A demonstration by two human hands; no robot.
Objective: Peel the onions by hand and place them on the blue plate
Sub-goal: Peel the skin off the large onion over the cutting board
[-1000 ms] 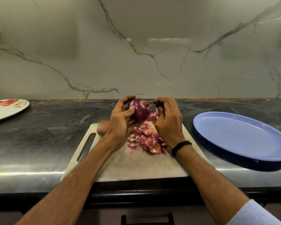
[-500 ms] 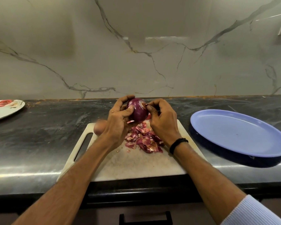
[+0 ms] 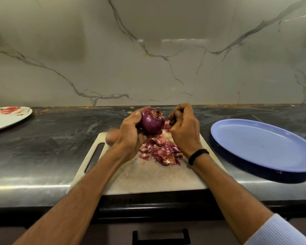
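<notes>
Onion [image 3: 152,122]: round, dark purple, with smooth and shiny skin. On its upper end some dry brownish scraps of skin remain.
Pose of onion: it is in the air above the far part of the cutting board [image 3: 148,179]. The left hand [image 3: 131,131] grips it from the left side and from below, and the scrappy end points up and to the right.
Peels [image 3: 162,152]: a loose heap of purple-red papery pieces on the cutting board, just under the onion.
Blue plate [image 3: 265,147]: oval, pale blue with a darker rim, flat on the counter [image 3: 51,147] to the right of the cutting board, well apart from the onion.
</notes>
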